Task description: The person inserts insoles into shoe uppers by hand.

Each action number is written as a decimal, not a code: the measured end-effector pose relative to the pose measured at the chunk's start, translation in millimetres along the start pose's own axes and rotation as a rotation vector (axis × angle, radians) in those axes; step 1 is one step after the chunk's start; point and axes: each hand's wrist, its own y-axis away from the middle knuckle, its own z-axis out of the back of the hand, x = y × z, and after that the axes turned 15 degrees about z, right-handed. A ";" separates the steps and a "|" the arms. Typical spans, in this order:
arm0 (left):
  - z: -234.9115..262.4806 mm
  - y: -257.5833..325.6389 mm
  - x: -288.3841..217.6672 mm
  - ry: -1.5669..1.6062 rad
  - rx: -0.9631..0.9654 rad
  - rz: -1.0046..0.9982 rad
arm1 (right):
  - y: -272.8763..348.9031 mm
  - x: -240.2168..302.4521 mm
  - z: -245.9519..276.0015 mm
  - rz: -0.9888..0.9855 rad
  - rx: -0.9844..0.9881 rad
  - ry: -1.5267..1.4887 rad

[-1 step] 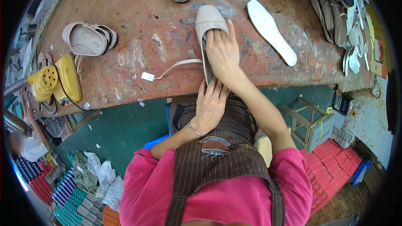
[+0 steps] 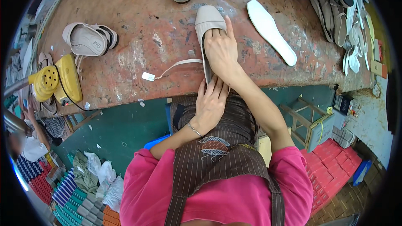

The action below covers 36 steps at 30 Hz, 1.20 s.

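the shoe (image 2: 210,16) lies on the bench (image 2: 134,12), toe away from me, heel end by the front edge. my right hand (image 2: 222,53) has fingers down its opening, one outer finger stretched along the right side; the tips are hidden, so i can't tell if they pinch. my left hand (image 2: 210,104) is at the heel end, fingers close together; its grip i can't tell. a strap (image 2: 183,62) trails left; an insole (image 2: 271,31) lies right.
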 end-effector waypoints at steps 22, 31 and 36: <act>37.6 7.9 31.9 0.234 -0.247 0.010 | 40.0 -13.3 9.8 0.614 -0.609 -0.506; 164.4 -65.5 155.5 -0.563 -0.604 0.639 | 104.5 -132.3 -36.0 -0.255 -0.711 -0.135; 173.4 -221.9 14.9 0.093 -0.619 0.084 | 123.9 -121.1 -52.4 -0.238 -0.621 -0.074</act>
